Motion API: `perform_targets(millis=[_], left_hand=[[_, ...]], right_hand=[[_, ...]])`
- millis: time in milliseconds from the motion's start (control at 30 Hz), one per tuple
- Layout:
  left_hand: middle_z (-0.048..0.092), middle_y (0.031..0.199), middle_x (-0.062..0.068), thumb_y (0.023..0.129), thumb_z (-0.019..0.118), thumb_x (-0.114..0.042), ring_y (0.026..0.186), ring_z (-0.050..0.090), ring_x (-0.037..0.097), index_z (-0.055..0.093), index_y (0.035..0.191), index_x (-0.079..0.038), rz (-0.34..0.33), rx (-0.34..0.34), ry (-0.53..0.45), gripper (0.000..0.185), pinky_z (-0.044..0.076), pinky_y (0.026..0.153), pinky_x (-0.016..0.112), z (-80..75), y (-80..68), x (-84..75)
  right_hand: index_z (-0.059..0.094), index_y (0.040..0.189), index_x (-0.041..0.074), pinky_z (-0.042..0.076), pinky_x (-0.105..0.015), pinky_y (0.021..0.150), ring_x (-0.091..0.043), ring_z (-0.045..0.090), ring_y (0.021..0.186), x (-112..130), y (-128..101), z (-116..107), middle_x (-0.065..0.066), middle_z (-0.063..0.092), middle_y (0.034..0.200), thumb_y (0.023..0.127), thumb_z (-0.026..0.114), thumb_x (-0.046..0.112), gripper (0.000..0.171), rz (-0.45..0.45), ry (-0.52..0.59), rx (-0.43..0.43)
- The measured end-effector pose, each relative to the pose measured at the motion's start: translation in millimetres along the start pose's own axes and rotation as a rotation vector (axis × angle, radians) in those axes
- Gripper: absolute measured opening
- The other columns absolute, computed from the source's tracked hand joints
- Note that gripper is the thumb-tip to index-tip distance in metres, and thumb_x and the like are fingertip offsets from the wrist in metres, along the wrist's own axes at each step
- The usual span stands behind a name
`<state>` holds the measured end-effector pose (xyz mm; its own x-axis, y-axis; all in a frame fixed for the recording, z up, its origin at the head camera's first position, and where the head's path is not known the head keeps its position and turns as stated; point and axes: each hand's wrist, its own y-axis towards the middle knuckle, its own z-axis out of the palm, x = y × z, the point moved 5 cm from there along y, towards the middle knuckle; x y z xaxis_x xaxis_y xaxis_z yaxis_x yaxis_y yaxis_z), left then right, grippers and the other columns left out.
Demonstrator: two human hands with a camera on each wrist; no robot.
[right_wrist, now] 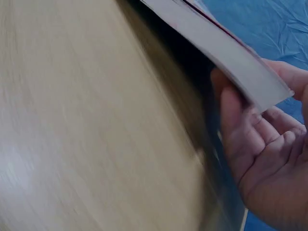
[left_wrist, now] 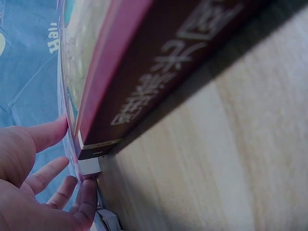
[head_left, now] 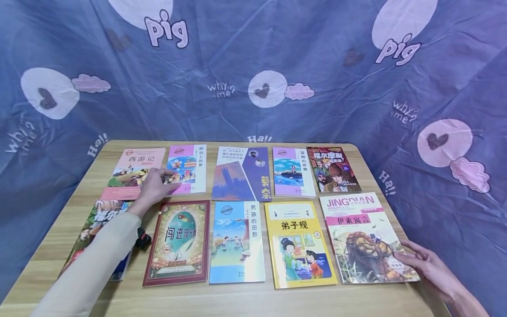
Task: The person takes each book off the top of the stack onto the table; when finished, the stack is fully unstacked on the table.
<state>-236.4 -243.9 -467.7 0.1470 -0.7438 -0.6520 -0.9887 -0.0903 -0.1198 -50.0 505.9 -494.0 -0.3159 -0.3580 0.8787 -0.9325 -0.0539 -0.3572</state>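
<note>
The right hand point(head_left: 425, 264) is at the lion book point(head_left: 366, 246), which lies at the near right corner of the desk point(head_left: 237, 299); the thumb is on the cover's right edge and, as the right wrist view shows, the fingers point(right_wrist: 240, 120) are tucked beneath that edge, lifting it off the wood, so that hand is gripping the book. Over at the far left corner, the left hand point(head_left: 154, 187) lies flat with straight fingers on the pink book point(head_left: 132, 171), fingertips reaching the white book point(head_left: 188, 169) just beside it; it's relaxed, gripping nothing. The left wrist view shows those fingers point(left_wrist: 45, 134) beside a maroon book point(head_left: 180, 242), which sits in the near row. The two rows fill the desk: a purple book point(head_left: 243, 174), a blue sea book point(head_left: 291, 171) and a detective book point(head_left: 334, 169) along the far edge, a blue field book point(head_left: 236, 242) and a yellow book point(head_left: 299, 244) along the near edge, with one more book point(head_left: 99, 220) under the left sleeve point(head_left: 91, 264). A blue printed cloth point(head_left: 253, 66) hangs behind.
</note>
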Motion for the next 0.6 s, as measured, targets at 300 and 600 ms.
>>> perform_targets(millis=[300, 600], left_hand=[[0.045, 0.141, 0.032, 0.096, 0.077, -0.029, 0.121, 0.052, 0.047, 0.059, 0.143, 0.003, 0.035, 0.016, -0.020, 0.059, 0.048, 0.096, 0.062, -5.9, -6.6, 5.2], [0.049, 0.148, 0.029, 0.104, 0.068, -0.036, 0.122, 0.058, 0.044, 0.059, 0.145, -0.003, 0.119, 0.011, -0.046, 0.054, 0.055, 0.088, 0.055, -21.5, -22.1, -18.8]], right_hand=[[0.066, 0.108, 0.055, 0.052, -0.029, 0.055, -0.005, 0.060, 0.064, 31.2, 2.9, -2.0, 0.013, 0.065, 0.074, 0.105, 0.067, 0.021, 0.034, -0.022, -0.350, -0.160], [0.070, 0.115, 0.045, 0.062, -0.024, 0.064, -0.005, 0.073, 0.072, 95.7, 30.0, 9.3, 0.019, 0.075, 0.087, 0.104, 0.067, 0.012, 0.034, -0.216, -0.235, -0.232]])
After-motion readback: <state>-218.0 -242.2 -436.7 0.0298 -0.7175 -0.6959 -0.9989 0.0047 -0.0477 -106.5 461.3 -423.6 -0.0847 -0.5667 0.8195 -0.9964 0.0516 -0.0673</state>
